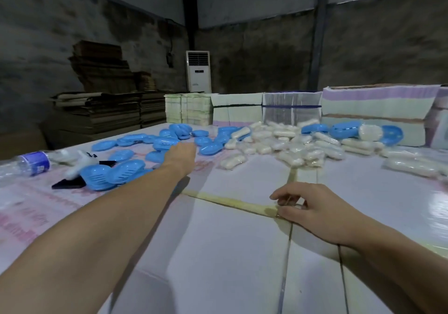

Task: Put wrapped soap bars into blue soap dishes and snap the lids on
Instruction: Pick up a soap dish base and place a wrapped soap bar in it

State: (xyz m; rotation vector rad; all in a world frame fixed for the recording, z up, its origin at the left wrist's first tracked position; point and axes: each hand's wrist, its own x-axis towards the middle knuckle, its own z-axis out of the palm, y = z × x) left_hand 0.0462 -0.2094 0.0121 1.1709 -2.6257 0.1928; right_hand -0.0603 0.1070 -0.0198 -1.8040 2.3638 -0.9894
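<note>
Across the far half of the table (230,253), seen from the head camera, lie the task's pieces: glossy blue soap dishes (169,141), oval and moulded with slotted ribs, scatter over the far-left part, and a heap of wrapped soap bars (286,144), pale rounded lumps in clear crinkled film, spreads over the far-right part. A few more blue shells (344,129) sit among the bars near the far edge. The table top is smooth, white and faintly shiny, with seams between its panels and a yellowish tape strip (230,202) running across the middle.

The left hand (180,155) reaches far out over the table to the blue dishes; it is blurred and seen from the back, so whether its fingers are spread or closed on a dish cannot be told. The right hand (312,209) rests on the table near the middle, fingers curled and pinched together over something small and pale, too hidden to name.

Near the left edge a clear plastic bottle (34,162) with a purple label lies on its side, beside a flat black object (68,184). Along the far edge stand banded stacks of printed paper (291,110). Behind, flattened cardboard (101,90) is piled by a rough, stained wall, next to a white upright air conditioner (198,71).
</note>
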